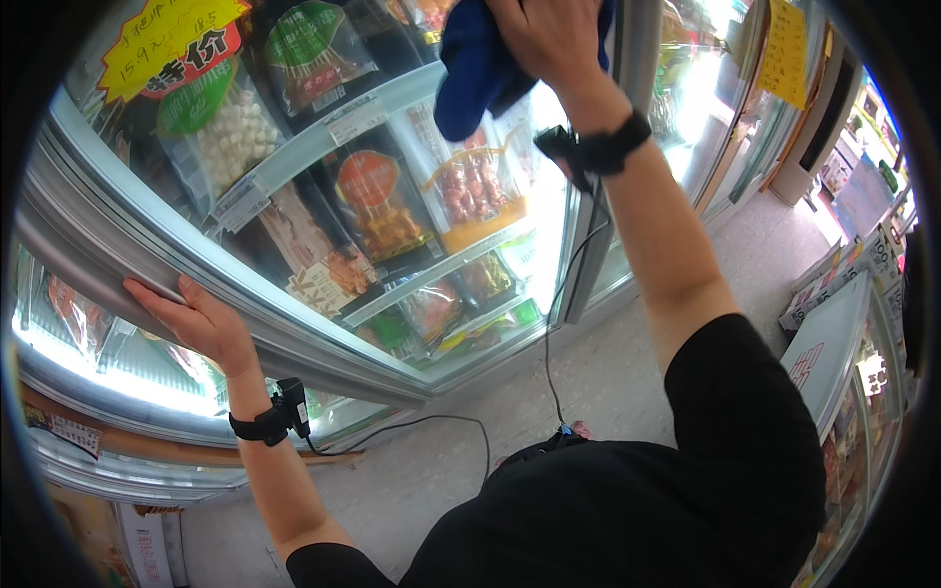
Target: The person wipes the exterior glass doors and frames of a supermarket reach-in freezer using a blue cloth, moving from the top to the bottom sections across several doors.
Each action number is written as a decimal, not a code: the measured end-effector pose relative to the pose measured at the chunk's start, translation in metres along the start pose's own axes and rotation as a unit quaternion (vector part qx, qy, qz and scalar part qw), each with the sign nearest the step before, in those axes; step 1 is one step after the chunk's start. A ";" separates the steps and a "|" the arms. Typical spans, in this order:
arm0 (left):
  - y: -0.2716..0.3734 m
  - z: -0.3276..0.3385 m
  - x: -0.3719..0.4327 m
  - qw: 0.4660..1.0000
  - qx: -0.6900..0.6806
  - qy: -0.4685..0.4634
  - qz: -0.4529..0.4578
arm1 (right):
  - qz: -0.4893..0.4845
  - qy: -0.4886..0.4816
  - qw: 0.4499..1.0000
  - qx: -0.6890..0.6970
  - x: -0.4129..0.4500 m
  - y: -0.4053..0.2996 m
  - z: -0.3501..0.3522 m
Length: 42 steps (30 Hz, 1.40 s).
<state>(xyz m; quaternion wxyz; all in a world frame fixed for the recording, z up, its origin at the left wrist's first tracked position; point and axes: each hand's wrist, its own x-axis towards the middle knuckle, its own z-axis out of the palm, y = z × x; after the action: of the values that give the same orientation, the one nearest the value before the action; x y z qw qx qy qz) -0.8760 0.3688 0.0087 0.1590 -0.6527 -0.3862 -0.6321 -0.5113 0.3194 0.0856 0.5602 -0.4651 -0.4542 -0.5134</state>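
My left hand (200, 323) rests against the grey metal frame of a glass freezer door (294, 331), its fingers spread along the edge. At the top, my right hand (548, 37) presses a dark blue cloth (470, 88) to the inner side or pane of the door; which side cannot be told. Through the glass, packaged skewers (378, 206) and a bag of white balls (239, 143) lie on shelves. A yellow and red price sign (173, 48) is at the upper left. Each wrist wears a black strap with a small device and a cable.
Another lit freezer section (125, 353) lies left of the door, and further glass doors (709, 81) stand to the right. A low display freezer (838, 353) and stacked cartons (823, 290) are at the right. A black cable (548, 353) hangs in front of the glass.
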 end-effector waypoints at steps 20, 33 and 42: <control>-0.017 0.002 -0.001 0.996 -0.071 0.015 0.050 | 0.569 -0.155 0.800 0.111 -0.367 -0.067 -0.059; -0.021 -0.005 0.000 0.997 -0.027 -0.013 0.067 | -0.027 -0.165 0.984 0.066 -0.017 -0.126 0.013; -0.027 -0.003 -0.005 0.989 -0.121 -0.039 0.081 | 0.086 -0.181 0.980 0.009 -0.203 -0.120 -0.013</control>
<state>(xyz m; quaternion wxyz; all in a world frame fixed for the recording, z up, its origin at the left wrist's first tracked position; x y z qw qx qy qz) -0.8969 0.3829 -0.0035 0.1145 -0.7205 -0.2581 -0.6333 -0.6428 0.3324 -0.1104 0.5151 -0.5824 -0.5107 -0.3669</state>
